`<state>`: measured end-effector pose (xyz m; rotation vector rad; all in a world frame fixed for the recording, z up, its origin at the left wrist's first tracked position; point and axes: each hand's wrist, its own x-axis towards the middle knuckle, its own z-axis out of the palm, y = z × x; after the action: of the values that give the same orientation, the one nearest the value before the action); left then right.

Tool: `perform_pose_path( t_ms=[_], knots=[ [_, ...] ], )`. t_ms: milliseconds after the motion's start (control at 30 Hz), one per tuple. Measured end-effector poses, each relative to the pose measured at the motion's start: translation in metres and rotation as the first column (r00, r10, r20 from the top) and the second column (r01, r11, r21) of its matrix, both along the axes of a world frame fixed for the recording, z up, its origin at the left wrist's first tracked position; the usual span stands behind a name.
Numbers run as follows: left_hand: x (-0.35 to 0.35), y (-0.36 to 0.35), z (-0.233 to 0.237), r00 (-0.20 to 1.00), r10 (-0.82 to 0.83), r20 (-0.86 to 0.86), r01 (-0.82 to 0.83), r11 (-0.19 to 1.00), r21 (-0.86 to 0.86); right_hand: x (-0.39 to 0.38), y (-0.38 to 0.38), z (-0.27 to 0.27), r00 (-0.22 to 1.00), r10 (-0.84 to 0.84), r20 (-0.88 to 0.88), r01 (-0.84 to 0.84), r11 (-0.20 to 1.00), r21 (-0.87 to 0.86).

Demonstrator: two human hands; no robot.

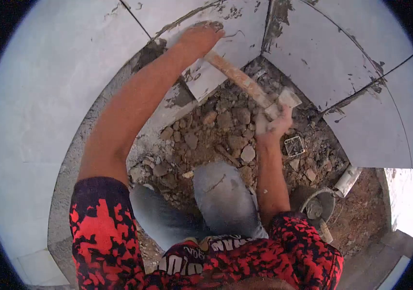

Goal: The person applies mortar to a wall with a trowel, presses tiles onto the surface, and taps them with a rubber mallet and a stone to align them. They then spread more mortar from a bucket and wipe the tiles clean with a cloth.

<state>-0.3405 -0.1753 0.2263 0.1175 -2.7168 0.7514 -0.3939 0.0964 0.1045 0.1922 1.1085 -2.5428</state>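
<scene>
Gripping: a wooden-handled hammer [238, 79] is held by its head end in the right hand [275, 124], fingers wrapped round it, though things are kinda blurry there.
Handle: it's slanted up and left from the right hand, the far end set just below the left hand [204, 37]; whether the wall is touched can't be told.
Left hand: it's laid on a white wall tile [247, 34], but the fingers are partly hidden, so how far they're spread can't be told.
Rubble [238, 140]: scattered all over the ground below the left hand and beside the right.
Square frame [294, 146]: dropped on the rubble, just right of the right wrist.
Bucket [331, 199]: parked right of the right forearm, a short pale pipe [348, 181] just beside it.
</scene>
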Motion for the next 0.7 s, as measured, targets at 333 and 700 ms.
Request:
perform_pose_path(
  t_ms=[333,700],
  knots=[
    [0.0,0.018,0.023,0.977,0.127,0.173,-0.144,0.985,0.094,0.02,0.004,0.002,0.977,0.024,0.212,0.013,0.986,-0.168],
    [-0.002,0.008,0.017,0.997,0.055,0.062,-0.053,0.998,-0.028,0.023,0.022,-0.079,0.762,0.154,-0.629,0.271,0.807,0.525]
  ],
)
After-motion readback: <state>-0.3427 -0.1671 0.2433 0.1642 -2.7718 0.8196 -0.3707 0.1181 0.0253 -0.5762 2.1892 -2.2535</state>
